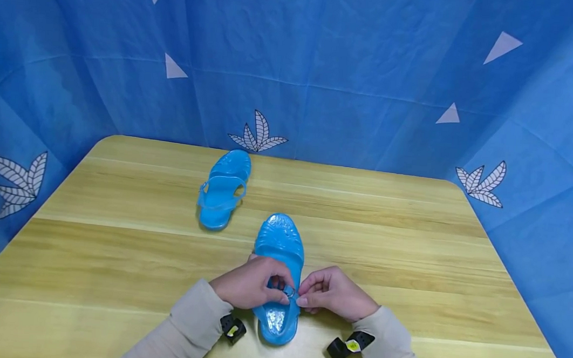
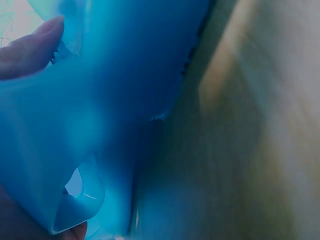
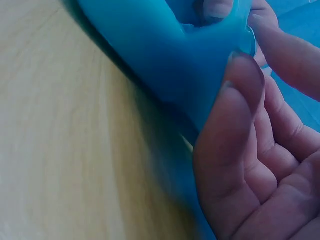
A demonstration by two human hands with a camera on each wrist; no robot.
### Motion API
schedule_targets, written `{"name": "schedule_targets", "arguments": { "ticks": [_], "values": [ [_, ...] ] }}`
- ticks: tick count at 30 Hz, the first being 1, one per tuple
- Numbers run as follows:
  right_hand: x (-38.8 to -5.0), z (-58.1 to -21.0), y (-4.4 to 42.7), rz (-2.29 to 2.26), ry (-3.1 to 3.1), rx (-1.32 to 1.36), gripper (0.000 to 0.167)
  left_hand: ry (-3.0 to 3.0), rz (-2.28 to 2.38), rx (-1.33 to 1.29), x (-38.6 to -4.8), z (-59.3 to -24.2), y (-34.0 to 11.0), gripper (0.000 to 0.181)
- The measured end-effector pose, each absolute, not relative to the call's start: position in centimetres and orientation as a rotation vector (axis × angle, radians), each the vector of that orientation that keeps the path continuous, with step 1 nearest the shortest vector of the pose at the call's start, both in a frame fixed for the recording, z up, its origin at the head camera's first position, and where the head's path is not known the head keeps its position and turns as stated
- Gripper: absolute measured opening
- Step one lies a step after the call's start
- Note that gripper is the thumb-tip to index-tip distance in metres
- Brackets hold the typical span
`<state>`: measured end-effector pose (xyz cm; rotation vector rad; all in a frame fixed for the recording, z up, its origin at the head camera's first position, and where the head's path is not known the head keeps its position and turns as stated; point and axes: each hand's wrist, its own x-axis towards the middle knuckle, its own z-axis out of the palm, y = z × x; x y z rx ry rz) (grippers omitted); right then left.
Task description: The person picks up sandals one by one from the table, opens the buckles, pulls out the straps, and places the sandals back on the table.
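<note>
A blue jelly sandal (image 1: pixel 280 235) lies sole down at the table's front middle, toe pointing away. Its ankle strap crosses above the heel, with a small buckle (image 1: pixel 288 291) on the right side. From the left, my left hand (image 1: pixel 254 285) pinches the strap beside the buckle between thumb and forefinger. My right hand (image 1: pixel 336 296) pinches the strap's right side by the buckle. In the right wrist view, the fingers of the right hand (image 3: pixel 240 150) are curled up against the strap. The left wrist view shows a thumb (image 2: pixel 37 47) over the blue strap; the fingertips are mostly hidden.
A matching blue sandal (image 1: pixel 224 189) lies farther back to the left, its strap standing over the heel. The wooden table (image 1: pixel 391 222) ends at a blue curtain (image 1: pixel 370 70) with white triangles and leaf prints. Each wrist wears a black camera band.
</note>
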<state>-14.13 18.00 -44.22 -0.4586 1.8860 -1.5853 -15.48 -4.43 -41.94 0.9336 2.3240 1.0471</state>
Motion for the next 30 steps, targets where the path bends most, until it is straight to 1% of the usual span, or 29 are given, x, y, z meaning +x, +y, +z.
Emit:
{"name": "schedule_targets", "arguments": {
  "ticks": [15,30],
  "values": [
    [-13.90,-43.82,17.96,-1.568,1.850,-0.467,0.025,2.323,1.076,0.933,-15.43,-42.09,-4.48,0.008],
    [-13.82,-44.01,17.96,-1.654,1.731,-0.467,0.028,2.329,1.072,0.910,-15.38,-41.91,-4.55,0.008]
  ]
}}
